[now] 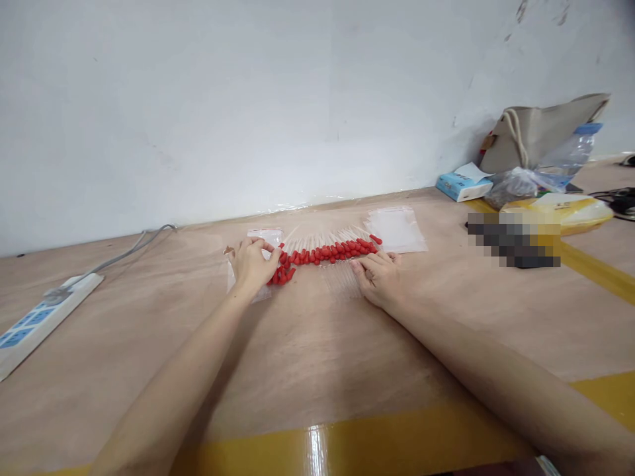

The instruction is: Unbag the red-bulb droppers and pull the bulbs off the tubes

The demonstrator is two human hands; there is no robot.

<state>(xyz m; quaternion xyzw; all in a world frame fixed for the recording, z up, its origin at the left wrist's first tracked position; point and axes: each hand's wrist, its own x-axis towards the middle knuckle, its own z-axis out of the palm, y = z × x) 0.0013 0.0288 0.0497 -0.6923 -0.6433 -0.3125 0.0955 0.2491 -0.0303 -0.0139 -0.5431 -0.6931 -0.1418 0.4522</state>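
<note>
The row of red-tipped sticks (325,253) is lying on the worktop (307,357) between the two hands, with its long axis running side to side across the front of the person. Each stick is pointing its red end toward the person, while the pale shafts are fanning away toward the wall (248,106).

The left hand (252,264) is resting at the row's left end, over a plastic bag (265,233); from its grip, the row is stretching off to the right. Its thumb and fingers are curving toward the nearest red tips, but whether they are pinching one I cannot tell. A small cluster of red pieces (282,276) is lying just beside this hand, nearer the person than the main row, so the left hand is being the nearer one to it.

The right hand (380,274) is sitting at the row's right end, slightly on the person's side of it, so the row is lying leftward and away from its grip. Its fingers are curling inward; what they are pinching, if anything, I cannot tell. Clear thin tubes (342,281) are lying just left of this hand, below the row. A second bag (399,228) is lying behind the right hand, toward the wall.
</note>
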